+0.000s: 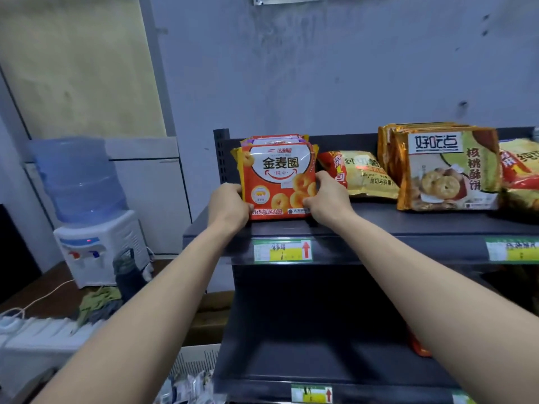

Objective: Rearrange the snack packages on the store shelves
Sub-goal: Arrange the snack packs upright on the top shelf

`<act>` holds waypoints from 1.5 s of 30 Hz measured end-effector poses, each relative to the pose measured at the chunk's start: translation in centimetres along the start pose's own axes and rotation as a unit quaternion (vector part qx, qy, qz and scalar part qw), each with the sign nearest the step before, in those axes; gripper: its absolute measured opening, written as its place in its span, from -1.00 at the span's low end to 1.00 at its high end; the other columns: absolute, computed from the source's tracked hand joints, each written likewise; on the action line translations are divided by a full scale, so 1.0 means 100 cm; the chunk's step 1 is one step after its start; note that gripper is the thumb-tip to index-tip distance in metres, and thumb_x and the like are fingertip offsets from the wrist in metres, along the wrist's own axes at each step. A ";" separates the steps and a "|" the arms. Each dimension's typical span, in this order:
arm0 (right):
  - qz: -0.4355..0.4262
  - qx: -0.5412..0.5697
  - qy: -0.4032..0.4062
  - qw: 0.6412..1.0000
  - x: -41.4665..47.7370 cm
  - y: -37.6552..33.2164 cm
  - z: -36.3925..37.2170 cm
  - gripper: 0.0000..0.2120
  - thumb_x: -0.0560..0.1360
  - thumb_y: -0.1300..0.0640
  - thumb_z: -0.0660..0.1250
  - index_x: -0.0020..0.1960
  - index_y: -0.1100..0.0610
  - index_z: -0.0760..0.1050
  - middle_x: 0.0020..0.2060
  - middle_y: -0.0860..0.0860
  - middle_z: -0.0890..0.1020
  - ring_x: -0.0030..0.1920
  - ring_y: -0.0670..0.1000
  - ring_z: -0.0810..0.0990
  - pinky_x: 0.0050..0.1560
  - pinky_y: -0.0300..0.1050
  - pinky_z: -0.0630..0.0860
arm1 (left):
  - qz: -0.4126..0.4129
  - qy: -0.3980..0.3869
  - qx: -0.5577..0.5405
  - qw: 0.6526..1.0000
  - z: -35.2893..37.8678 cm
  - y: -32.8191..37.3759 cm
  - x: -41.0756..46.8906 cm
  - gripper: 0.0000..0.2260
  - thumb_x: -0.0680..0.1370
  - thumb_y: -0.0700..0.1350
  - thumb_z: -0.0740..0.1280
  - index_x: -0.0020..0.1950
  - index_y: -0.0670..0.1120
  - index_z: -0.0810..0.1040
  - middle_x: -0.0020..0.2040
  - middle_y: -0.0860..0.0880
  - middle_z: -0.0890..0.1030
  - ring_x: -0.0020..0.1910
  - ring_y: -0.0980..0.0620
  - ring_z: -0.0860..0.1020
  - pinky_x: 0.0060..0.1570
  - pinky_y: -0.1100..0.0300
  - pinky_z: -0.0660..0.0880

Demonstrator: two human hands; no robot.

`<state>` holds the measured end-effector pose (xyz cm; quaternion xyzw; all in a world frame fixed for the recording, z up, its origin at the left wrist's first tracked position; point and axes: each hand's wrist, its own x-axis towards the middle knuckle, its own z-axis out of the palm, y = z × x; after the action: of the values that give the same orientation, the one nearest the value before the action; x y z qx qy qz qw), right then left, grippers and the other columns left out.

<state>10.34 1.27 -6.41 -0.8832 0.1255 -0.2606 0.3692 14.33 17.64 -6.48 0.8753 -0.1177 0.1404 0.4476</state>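
Orange plastic fills the grip of both hands: the left hand (pixel 230 204) curls its fingers round the nine o'clock edge of an upright stack of glossy orange snack packages printed with ring biscuits (pixel 278 176). The right hand (pixel 326 199) clamps the three o'clock edge, thumb on the front face near the lower corner. The stack stands on its bottom edge at the left end of the dark grey metal top shelf (pixel 379 223), with several packs directly behind the front one. At three o'clock from the stack, just beside the right hand, a crinkled yellow crisp bag with a red corner (pixel 361 173) leans back on the shelf. Further toward three o'clock stand gold-and-green foil biscuit packs (pixel 446 170), a few deep, and past them another yellow and red bag (pixel 522 176) is cut by the frame edge. At six o'clock from the stack, a green and yellow price label with a red arrow (pixel 282 251) sits on the shelf's front rail. Well apart at nine o'clock, a white water dispenser (pixel 96 246) carries a translucent blue bottle (pixel 78 179).
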 end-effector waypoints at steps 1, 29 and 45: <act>0.001 -0.006 0.000 1.000 0.005 0.000 0.002 -0.66 0.52 0.29 0.30 0.27 0.15 0.37 0.16 0.10 0.56 0.14 0.12 0.54 0.07 -0.04 0.50 | -0.001 -0.001 0.006 1.000 0.000 -0.001 0.006 -0.76 0.49 -0.23 0.39 0.15 -0.19 0.58 0.10 -0.14 0.64 0.10 -0.10 0.58 0.08 0.10 0.49; -0.057 -0.199 0.053 0.977 -0.116 0.056 -0.066 -0.78 0.48 0.17 0.29 0.10 0.16 0.58 0.03 0.11 0.62 0.09 0.14 0.55 0.12 -0.02 0.45 | 0.268 -0.150 -0.005 0.952 0.044 0.047 -0.104 -0.83 0.45 -0.14 0.44 0.02 -0.08 0.63 -0.18 0.02 0.58 -0.31 0.22 0.46 -0.17 0.31 0.43; 0.264 -0.250 -0.022 0.931 -0.252 0.263 -0.223 -0.62 0.53 0.11 0.26 0.33 0.12 0.46 0.25 0.10 0.56 0.25 0.14 0.51 0.20 -0.04 0.45 | 0.230 -0.431 0.019 0.872 0.244 0.114 -0.263 -0.78 0.49 -0.07 0.40 0.11 -0.09 0.61 -0.03 0.02 0.60 -0.06 0.11 0.52 -0.05 0.31 0.37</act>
<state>-23.74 -19.69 -21.34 -0.8873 0.4070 -0.0950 0.1948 -10.58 -6.72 -20.79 0.8053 -0.4945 -0.1499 0.2908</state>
